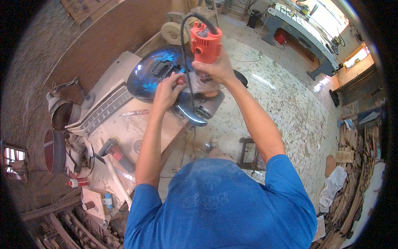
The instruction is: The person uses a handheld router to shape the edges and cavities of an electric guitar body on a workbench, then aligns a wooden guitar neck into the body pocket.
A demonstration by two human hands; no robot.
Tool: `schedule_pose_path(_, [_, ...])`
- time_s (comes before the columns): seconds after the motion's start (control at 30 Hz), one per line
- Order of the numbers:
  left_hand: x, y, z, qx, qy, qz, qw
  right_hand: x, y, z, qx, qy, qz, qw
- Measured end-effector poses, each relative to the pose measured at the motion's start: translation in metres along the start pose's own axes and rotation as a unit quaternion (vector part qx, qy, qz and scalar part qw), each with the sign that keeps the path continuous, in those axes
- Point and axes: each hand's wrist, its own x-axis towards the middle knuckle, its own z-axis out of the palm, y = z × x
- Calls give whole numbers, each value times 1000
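Note:
An orange-red handheld router (205, 45) with a black cord stands upright over a glossy black and blue electric guitar body (141, 76). My right hand (219, 69) is wrapped round the lower part of its housing. Below it, a clear plate (202, 86) lies over the guitar's top; the bit itself is hidden. With closed fingers, my left hand (166, 91) grips a small red knob (180, 80) beside the router. Dark cut-out cavities (162, 68) show in the body left of my hands, and its pointed horn (192, 118) faces me.
The guitar lies on a wooden bench (159, 133). On its left are a long slotted piece (99, 110), a thin hand tool (135, 112), a red power tool (118, 154) and a red bottle (78, 182). Beyond the speckled floor stands a long grey machine (300, 37); wood pieces (352, 153) pile at right.

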Motion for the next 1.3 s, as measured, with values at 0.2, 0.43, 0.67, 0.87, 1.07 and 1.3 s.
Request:
schedule_pose_path(0.2, [0, 4, -3, -15, 10, -4, 1000, 3, 0, 4, 7, 0, 2, 1000])
schedule_pose_path(0.43, [-2, 6, -4, 13, 21, 10, 1000, 3, -1, 5, 16, 7, -4, 1000])
schedule_pose_path(0.67, [0, -3, -1, 22, 13, 25, 999, 2, -2, 4, 14, 2, 7, 1000])
schedule_pose_path(0.87, [-1, -4, 3, 72, -4, 65, 995, -7, 5, -6, 17, -1, 22, 1000])
schedule_pose_path(1.07, [-4, -1, 12, 77, -22, 86, 993, -18, -3, -18, 11, 3, 25, 1000])
schedule_pose_path(1.3, [-8, 3, 26, 75, -40, 101, 991, -33, -4, -38, -8, 6, 60, 998])
